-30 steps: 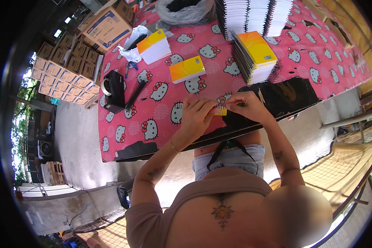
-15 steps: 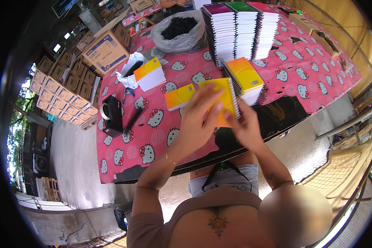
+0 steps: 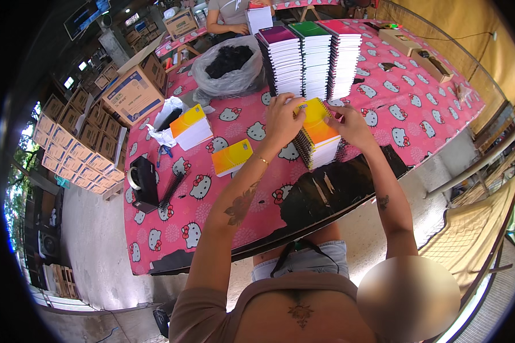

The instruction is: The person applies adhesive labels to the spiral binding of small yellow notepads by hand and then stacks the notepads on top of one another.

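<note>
A short stack of yellow-and-orange spiral notebooks [image 3: 320, 130] stands in front of me on the table, black coils along its left side. At the stack's far left corner, my left hand [image 3: 286, 119] has its fingers bent, thumb and fingertips against the top notebook. On the opposite side my right hand [image 3: 352, 127] pinches that notebook's right edge. Left of my left forearm lies a separate yellow notebook [image 3: 232, 158]. Farther left, loose white-paged sheets with a yellow-orange cover [image 3: 190, 127] rest in a pile beside a white plastic bag [image 3: 163, 127].
Tall notebook stacks in purple [image 3: 281, 62], green [image 3: 315, 60] and pink [image 3: 344, 60] rise just beyond my hands. A clear bag of black coils [image 3: 229, 66], a black tape dispenser [image 3: 144, 184] and loose black coils [image 3: 174, 186] sit leftward. Across the table works another person [image 3: 229, 17].
Both hands have moved away from me and set the notebook they held onto the yellow-orange stack. My view has shifted, bringing more of the other person into sight.
</note>
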Motion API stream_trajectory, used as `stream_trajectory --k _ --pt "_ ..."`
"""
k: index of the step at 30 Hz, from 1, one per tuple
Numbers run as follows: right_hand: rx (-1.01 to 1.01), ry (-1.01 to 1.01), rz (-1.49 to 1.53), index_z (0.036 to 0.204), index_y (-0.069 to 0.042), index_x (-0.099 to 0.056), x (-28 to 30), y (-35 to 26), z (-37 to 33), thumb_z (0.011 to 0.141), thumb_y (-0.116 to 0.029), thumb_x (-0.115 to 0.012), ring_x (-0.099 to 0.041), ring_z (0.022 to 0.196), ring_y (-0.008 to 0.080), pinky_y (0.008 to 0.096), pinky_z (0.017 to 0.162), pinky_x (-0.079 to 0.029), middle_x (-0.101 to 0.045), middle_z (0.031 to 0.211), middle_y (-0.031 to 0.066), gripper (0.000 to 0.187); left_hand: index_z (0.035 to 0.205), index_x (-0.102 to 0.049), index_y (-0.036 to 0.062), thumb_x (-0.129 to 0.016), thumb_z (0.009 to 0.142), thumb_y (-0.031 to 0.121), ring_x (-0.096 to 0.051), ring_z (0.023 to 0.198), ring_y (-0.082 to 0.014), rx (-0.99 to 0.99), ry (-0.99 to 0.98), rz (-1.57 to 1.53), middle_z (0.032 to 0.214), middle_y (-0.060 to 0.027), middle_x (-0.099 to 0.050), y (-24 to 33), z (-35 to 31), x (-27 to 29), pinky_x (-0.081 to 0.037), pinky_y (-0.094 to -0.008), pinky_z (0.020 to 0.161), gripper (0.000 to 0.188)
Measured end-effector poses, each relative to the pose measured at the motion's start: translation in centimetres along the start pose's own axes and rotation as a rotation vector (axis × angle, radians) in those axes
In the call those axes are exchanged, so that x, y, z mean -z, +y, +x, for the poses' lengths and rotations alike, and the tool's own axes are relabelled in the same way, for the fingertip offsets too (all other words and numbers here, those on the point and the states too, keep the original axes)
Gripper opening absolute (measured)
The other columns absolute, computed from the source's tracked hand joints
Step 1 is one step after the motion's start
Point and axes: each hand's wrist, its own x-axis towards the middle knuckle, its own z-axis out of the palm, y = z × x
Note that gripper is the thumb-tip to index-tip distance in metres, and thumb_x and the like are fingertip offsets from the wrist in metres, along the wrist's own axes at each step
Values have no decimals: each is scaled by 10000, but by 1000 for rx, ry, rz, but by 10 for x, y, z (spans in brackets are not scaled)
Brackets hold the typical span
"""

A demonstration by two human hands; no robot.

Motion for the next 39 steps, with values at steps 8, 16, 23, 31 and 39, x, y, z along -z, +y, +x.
stream_trajectory --k 8,16,23,31,39 --pt "484 612 -53 1102 -65 -676 -30 -65 -36 869 -61 -657 -589 936 299 411 796 -453 -604 1026 130 234 1029 -735 80 -568 958 372 -681 940 -352 188 -279 -33 990 -138 -733 -1 21 7 -345 -609 1030 343" --pt "514 565 -227 837 -90 -624 -69 -42 -24 881 -216 -629 -566 703 279 403 659 -396 -592 758 80 133 1004 -735 113 -419 1004 455 -662 1035 -398 319 -544 163 1047 -158 -725 -6 29 -12 -245 -682 1092 466" --pt "396 417 -128 887 -81 -646 -56 -48 -26 897 -188 -636 -607 702 273 419 666 -427 -626 752 65 108 1057 -704 49 -592 963 187 -659 993 -387 65 -138 -73 1081 -158 -690 -28 -9 51 -506 -432 933 200" --pt "541 340 271 1009 -64 -672 -77 -99 -80 824 -46 -690 -611 892 299 395 805 -414 -675 933 81 187 1074 -666 31 -668 830 63 -667 958 -343 63 -365 266 1040 -147 -686 -73 -168 141 -551 -430 828 246" --pt "182 228 702 1067 -2 -661 -122 -109 -115 830 -6 -709 -656 995 240 362 906 -492 -690 972 90 243 1112 -652 54 -631 852 27 -645 1070 -341 94 -334 220 1103 -138 -689 -19 -156 159 -518 -477 904 262"
